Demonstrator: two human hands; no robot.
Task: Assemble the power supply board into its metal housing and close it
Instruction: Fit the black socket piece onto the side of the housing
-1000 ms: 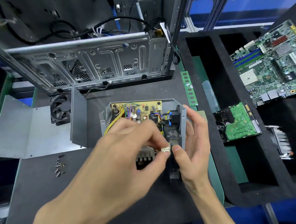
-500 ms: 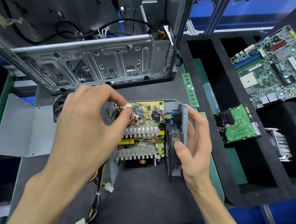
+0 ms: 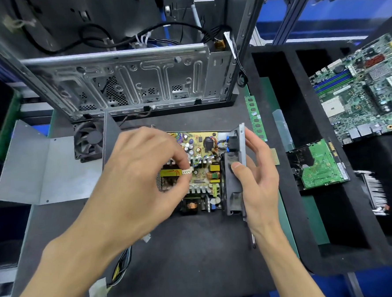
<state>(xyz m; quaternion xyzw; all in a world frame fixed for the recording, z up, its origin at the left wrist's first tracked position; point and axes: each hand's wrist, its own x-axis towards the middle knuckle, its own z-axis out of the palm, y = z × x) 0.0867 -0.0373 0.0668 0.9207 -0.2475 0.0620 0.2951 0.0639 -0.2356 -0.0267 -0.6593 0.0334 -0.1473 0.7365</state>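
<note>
The yellow, component-studded board (image 3: 200,161) sat inside the grey metal housing (image 3: 242,134); left hand (image 3: 141,174) pinched a white plastic connector (image 3: 187,171), right hand (image 3: 256,179) clasped the housing's wall.

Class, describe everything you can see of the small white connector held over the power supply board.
The small white connector looks like pale plastic, a short ribbed block lying roughly level. The left hand pinches it between thumb and fingertip just above the power supply board, near the board's middle. Its wires are hidden by the fingers. Whether it is seated cannot be told.
</note>
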